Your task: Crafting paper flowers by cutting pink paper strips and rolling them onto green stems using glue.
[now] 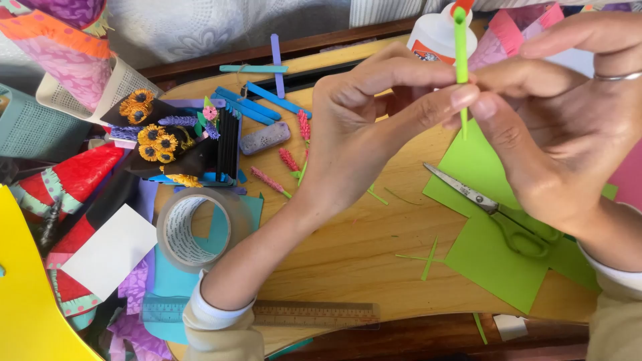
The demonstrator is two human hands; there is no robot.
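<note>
A thin rolled strip of green paper [461, 47] stands upright between both my hands. My left hand [374, 127] pinches it with thumb and fingertips from the left. My right hand [562, 127], a ring on one finger, grips it from the right at the same spot. Both hands hover above a wooden table [348, 247]. Below them lie sheets of green paper [495, 261] with green-handled scissors [495, 210] on top.
A white glue bottle [435, 37] stands behind the hands. A tape roll [194, 230], a clear ruler [314, 314], blue craft sticks [257, 100], pink paper flowers [289, 160], a sunflower paper bouquet [160, 140] and yellow paper [27, 301] crowd the left.
</note>
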